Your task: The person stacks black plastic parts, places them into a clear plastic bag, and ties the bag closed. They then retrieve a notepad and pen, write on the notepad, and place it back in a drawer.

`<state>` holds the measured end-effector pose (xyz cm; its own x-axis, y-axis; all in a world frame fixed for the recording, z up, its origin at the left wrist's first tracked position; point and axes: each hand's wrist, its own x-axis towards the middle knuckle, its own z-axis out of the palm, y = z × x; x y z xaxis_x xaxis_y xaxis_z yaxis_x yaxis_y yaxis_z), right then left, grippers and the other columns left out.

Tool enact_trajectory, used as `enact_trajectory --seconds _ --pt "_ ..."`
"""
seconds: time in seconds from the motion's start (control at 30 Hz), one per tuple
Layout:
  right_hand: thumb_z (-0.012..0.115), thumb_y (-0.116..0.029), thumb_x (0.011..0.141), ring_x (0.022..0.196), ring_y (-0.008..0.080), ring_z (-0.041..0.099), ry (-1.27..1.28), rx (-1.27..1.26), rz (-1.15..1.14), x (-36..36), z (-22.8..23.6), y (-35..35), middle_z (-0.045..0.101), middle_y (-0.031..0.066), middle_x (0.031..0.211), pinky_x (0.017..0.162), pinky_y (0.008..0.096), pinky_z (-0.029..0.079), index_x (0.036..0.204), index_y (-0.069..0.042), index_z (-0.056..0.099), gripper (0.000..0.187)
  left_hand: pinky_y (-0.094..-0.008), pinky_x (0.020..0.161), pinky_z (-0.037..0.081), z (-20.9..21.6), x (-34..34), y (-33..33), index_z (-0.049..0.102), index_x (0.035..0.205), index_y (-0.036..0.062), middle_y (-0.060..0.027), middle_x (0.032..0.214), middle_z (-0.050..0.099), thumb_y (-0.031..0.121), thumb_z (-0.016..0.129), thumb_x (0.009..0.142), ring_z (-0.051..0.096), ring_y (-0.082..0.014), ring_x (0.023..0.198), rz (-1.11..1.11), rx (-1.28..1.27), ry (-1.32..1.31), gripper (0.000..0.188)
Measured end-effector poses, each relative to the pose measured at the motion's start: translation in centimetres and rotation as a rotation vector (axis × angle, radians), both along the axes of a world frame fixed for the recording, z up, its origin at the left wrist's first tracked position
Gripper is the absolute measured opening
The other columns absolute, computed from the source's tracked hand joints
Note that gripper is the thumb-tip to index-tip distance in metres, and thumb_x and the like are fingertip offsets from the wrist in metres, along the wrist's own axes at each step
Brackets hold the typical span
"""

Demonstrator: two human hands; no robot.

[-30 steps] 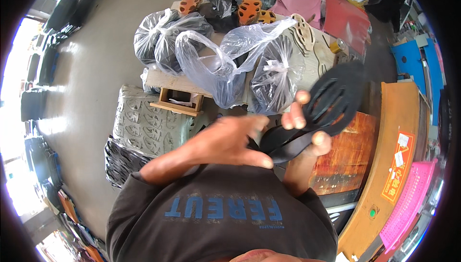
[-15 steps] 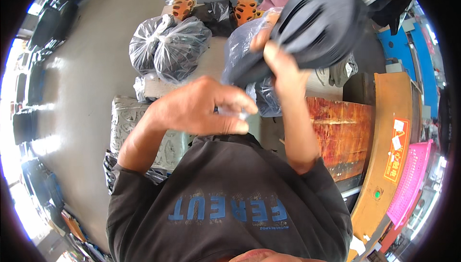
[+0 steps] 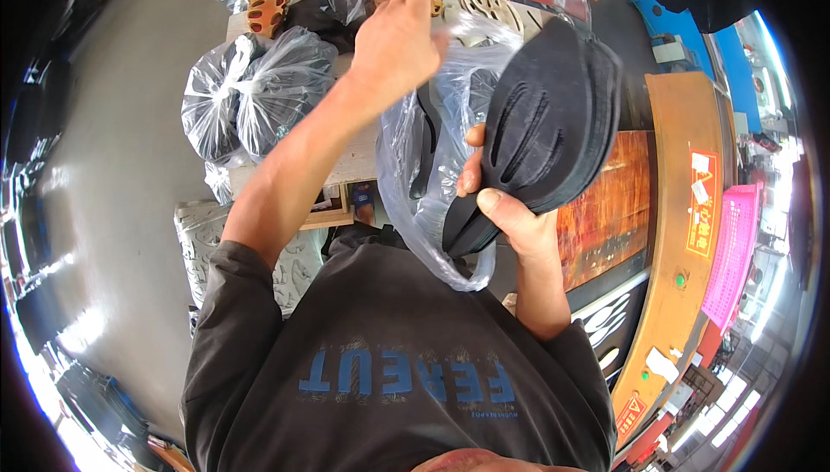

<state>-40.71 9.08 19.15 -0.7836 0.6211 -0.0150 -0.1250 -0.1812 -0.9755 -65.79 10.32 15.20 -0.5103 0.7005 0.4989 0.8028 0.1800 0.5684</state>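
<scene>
- Right hand (image 3: 532, 228) grips a stack of black slotted pieces (image 3: 553, 118) near the clear plastic bag (image 3: 396, 182).
- Left hand (image 3: 399, 44) above the surface (image 3: 356, 150); can't tell whether it pinches anything.

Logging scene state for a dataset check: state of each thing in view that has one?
Black pieces: stacked, held tilted; lower end over or inside open bag, can't tell.
Open bag: untied, slack.
Bundle: bagged, gathered at top, filled with dark things.
Drawer: looks pulled out, partly hidden.
Green button: lit or not, can't tell.
Left hand: raised, grip unclear.
Right hand: closed on black pieces.
</scene>
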Motion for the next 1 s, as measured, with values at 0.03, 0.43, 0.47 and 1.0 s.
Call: enact_trajectory --seconds 0.03,0.43,0.47,1.0 --pt "0.081 -0.012 0.083 0.089 0.0167 0.067 -0.044 -0.017 -0.010 0.0 0.1 -0.3 0.067 0.0110 0.113 0.082 0.0344 0.057 0.141 0.006 0.052 0.067 -0.0428 0.087 0.060 -0.2 -1.5 0.6 0.070 0.128 0.0044 -0.0193 0.108 0.076 0.022 0.070 0.094 0.076 -0.0355 0.099 -0.082 -0.060 -0.154 0.039" --pt "0.083 -0.014 0.085 0.092 0.0183 0.068 -0.094 0.014 0.009 -3.6 2.4 1.0 0.070 0.0098 0.104 0.084 0.0344 0.057 0.140 0.008 0.052 0.068 -0.0381 0.099 0.055 2.5 -4.2 -2.3 0.065 0.143 0.0058 -0.0185 0.123 0.077 0.024 0.078 0.091 0.073 -0.0275 0.114 -0.227 -0.075 -0.394 0.056" --pt "0.083 -0.014 0.085 0.093 0.0189 0.068 -0.054 0.017 0.029 -4.1 2.5 0.7 0.069 0.0109 0.108 0.084 0.0347 0.057 0.142 0.008 0.050 0.070 -0.0390 0.101 0.054 2.7 -3.9 -2.5 0.061 0.147 0.0047 -0.0202 0.128 0.074 0.025 0.080 0.089 0.071 -0.0287 0.120 -0.226 -0.059 -0.331 0.064" --pt "0.081 -0.004 0.083 0.111 0.0155 0.066 -0.028 0.485 0.707 -13.6 2.7 6.9 0.067 0.0080 0.120 0.094 0.0342 0.057 0.156 -0.002 0.043 0.081 -0.0487 0.118 0.043 2.0 5.5 -17.3 0.021 0.159 -0.0156 -0.0366 0.156 0.040 0.036 0.084 0.087 0.047 -0.0494 0.144 -0.022 -0.456 -0.540 0.109"
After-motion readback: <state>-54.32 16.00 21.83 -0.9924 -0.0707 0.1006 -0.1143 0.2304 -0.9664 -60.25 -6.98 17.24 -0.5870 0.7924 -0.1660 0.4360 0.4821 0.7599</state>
